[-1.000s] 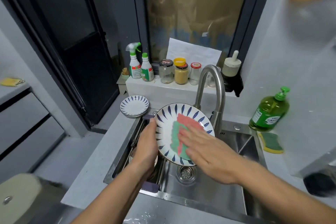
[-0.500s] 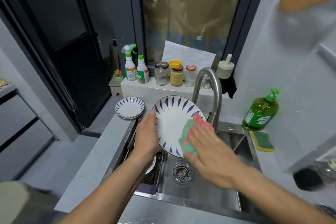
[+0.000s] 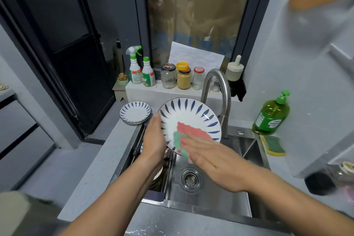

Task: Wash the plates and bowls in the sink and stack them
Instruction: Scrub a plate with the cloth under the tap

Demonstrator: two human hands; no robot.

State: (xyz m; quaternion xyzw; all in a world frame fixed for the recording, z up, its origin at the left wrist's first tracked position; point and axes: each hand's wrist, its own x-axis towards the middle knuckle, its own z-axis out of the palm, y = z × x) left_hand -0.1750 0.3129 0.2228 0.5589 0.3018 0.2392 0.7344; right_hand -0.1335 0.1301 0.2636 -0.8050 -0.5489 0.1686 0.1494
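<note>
Over sink [image 3: 210, 197], left fingers [image 3: 157, 122] round plate [image 3: 189, 113], right fingers [image 3: 191, 143] flat on cloth [image 3: 189, 130]; soap-bottle label [image 3: 268, 120] illegible.

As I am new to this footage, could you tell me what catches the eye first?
The left hand holds a white round plate with blue leaf strokes tilted over the steel sink. The right hand presses a pink and green cloth on it.

white plate [image 3: 188, 113] with blue petal strokes, pink-green cloth [image 3: 188, 133], green soap bottle [image 3: 272, 116]
</note>
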